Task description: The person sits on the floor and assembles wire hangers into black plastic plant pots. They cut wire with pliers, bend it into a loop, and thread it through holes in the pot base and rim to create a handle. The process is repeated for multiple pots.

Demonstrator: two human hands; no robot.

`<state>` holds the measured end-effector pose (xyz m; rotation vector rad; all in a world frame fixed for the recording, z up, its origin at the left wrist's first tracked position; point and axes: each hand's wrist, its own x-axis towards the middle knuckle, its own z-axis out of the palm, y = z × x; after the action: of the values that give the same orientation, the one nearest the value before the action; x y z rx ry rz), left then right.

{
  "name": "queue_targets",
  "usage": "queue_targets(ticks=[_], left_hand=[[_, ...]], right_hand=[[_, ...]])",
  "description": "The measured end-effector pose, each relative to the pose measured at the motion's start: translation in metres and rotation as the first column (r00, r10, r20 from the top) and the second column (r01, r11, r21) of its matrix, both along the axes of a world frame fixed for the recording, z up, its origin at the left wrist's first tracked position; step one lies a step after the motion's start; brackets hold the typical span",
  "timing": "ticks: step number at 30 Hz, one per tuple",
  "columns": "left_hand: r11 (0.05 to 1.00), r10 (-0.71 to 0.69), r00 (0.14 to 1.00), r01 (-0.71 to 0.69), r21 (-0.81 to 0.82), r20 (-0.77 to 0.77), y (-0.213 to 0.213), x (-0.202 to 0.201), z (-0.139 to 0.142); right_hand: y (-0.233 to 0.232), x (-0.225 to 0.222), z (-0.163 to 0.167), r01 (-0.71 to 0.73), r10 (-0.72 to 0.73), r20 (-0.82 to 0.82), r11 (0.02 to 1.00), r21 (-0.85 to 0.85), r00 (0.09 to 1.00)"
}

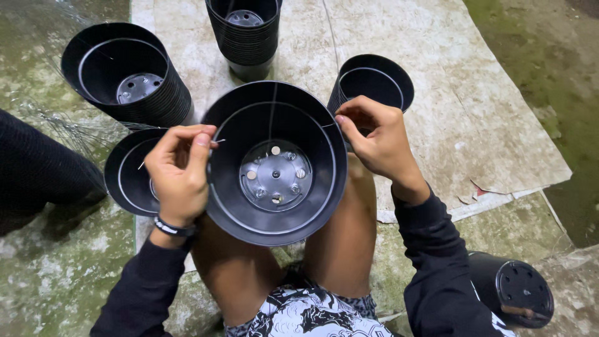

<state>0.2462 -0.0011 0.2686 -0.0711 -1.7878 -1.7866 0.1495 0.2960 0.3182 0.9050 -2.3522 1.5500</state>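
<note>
A black plastic pot [274, 218] with drain holes in its floor rests on my knees, mouth up. My left hand [180, 171] pinches a thin wire at the pot's left rim. At the right rim, my right hand [377, 143] grips the edge with its fingertips. Thin wires cross the pot's mouth from the rim. Both sleeves are black, and a dark band circles my left wrist.
Stacks of black pots stand at the back left [128, 75] and back centre [244, 34]. Single pots sit behind my right hand [374, 78] and under my left hand [128, 178]. An overturned pot [521, 293] lies at lower right. Worn sheet [437, 93] covers mossy ground.
</note>
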Motion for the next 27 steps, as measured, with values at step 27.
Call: queue_targets(ticks=[27], left_hand=[[0.991,0.123,0.992,-0.125,-0.045,-0.032,0.028,-0.022,-0.015]], right_hand=[[-0.038,-0.007,-0.027,0.333,-0.290,-0.257,0.932,0.142,0.922]])
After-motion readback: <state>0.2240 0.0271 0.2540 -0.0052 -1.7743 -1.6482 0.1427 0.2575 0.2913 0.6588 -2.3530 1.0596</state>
